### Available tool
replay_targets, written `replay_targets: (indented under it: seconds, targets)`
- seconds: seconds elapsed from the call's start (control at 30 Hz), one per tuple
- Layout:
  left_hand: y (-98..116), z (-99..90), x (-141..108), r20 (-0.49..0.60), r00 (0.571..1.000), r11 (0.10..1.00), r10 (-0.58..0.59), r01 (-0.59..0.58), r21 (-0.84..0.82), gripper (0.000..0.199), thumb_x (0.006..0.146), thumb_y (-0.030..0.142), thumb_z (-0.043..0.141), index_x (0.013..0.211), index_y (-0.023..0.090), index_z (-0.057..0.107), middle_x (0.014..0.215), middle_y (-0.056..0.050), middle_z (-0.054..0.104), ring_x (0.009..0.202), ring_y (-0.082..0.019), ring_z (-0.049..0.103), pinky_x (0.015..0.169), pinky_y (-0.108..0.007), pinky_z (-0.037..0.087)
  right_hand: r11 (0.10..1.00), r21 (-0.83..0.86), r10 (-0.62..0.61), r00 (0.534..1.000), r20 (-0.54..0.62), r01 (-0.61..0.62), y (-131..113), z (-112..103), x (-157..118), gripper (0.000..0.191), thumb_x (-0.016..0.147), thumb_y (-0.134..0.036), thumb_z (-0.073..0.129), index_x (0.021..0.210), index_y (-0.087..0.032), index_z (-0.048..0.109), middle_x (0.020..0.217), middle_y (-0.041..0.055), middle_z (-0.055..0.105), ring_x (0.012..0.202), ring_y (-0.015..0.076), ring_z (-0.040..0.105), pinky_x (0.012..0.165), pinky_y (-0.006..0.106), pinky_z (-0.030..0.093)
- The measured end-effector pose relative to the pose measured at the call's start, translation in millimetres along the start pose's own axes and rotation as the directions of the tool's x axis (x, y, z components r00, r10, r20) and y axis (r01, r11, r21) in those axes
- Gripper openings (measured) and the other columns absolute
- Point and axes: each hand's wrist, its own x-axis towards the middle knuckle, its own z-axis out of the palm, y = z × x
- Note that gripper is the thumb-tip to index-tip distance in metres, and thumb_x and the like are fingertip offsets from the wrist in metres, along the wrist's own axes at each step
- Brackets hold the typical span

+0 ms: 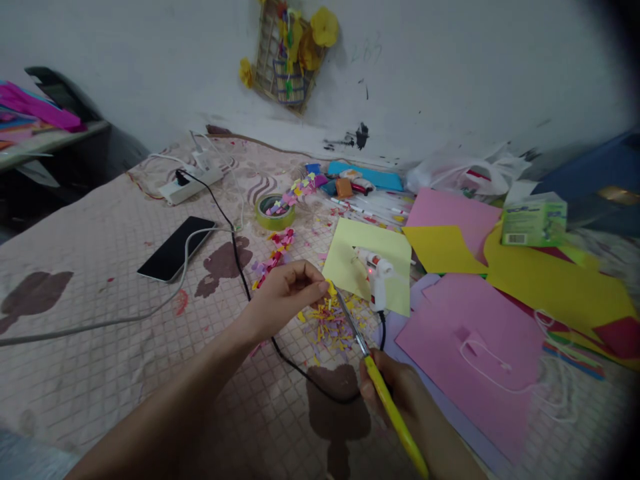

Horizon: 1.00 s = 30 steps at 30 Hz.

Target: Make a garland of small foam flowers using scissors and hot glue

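My left hand pinches a small yellow paper piece between thumb and fingers. My right hand is wrapped round yellow-handled scissors, whose metal blades point up and left and reach the yellow piece. Below the blades lies a pile of thin yellow, purple and pink paper scraps. Just beyond the scissors a white glue gun with a small red light rests on a pale yellow sheet. Small pink and purple cut pieces lie behind my left hand.
A black cable crosses the cloth beneath my hands to the power strip. At left lies a phone with a pale cable. Green tape is beyond it. Pink sheets and a green box are at right.
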Motion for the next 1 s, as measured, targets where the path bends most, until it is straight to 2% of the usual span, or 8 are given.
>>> replay_targets:
  seconds: [0.17, 0.33, 0.63, 0.77, 1.0]
  targets:
    - [-1, 0.2, 0, 0.033, 0.999, 0.999, -0.031, 0.031, -0.021, 0.017, 0.076, 0.027, 0.064, 0.076, 0.011, 0.057, 0.066, 0.0, 0.061, 0.059, -0.007, 0.055, 0.056, -0.02, 0.045, 1.0, 0.025, -0.016, 0.999, 0.031, 0.015, -1, -1, 1, 0.021, 0.068, -0.036, 0.062, 0.061, -0.02, 0.052, 0.049, -0.0034, 0.048, 0.046, 0.011, 0.045, 0.042, 0.022, 0.031]
    - [-1, 1.0, 0, 0.046, 0.996, 0.996, -0.075, 0.077, -0.043, 0.02, 0.075, 0.03, 0.065, 0.074, 0.012, 0.057, 0.065, -0.001, 0.062, 0.059, -0.008, 0.056, 0.057, -0.021, 0.045, 1.0, 0.016, -0.023, 1.0, -0.007, 0.024, -4, 0, -1, 0.024, 0.069, -0.04, 0.062, 0.062, -0.02, 0.05, 0.05, -0.0038, 0.047, 0.046, 0.0104, 0.043, 0.043, 0.022, 0.031]
    - [2, 1.5, -2, 0.068, 0.995, 0.995, -0.073, 0.077, -0.059, 0.017, 0.074, 0.027, 0.065, 0.072, 0.011, 0.058, 0.064, 0.0, 0.062, 0.059, -0.008, 0.056, 0.057, -0.02, 0.045, 0.999, -0.015, -0.044, 0.999, -0.031, 0.044, -4, 2, -5, 0.027, 0.071, -0.042, 0.06, 0.062, -0.019, 0.05, 0.051, -0.0038, 0.046, 0.046, 0.0098, 0.042, 0.043, 0.021, 0.032]
    - [1, 0.4, -2, 0.091, 0.993, 0.996, -0.079, 0.083, -0.042, 0.016, 0.074, 0.026, 0.065, 0.073, 0.011, 0.058, 0.063, -0.001, 0.062, 0.059, -0.008, 0.056, 0.057, -0.021, 0.045, 0.998, -0.03, -0.061, 0.998, 0.003, 0.061, -10, 1, -7, 0.026, 0.07, -0.04, 0.062, 0.061, -0.019, 0.049, 0.05, -0.004, 0.045, 0.045, 0.0095, 0.041, 0.042, 0.02, 0.031]
    - [1, -0.5, -2, 0.111, 0.991, 0.995, -0.077, 0.083, -0.051, 0.017, 0.075, 0.027, 0.065, 0.073, 0.012, 0.057, 0.064, -0.001, 0.062, 0.059, -0.009, 0.056, 0.057, -0.021, 0.045, 0.998, 0.06, -0.02, 1.0, -0.022, 0.021, -9, 0, -4, 0.029, 0.073, -0.046, 0.059, 0.065, -0.019, 0.053, 0.051, -0.0034, 0.049, 0.045, 0.0104, 0.045, 0.043, 0.021, 0.035]
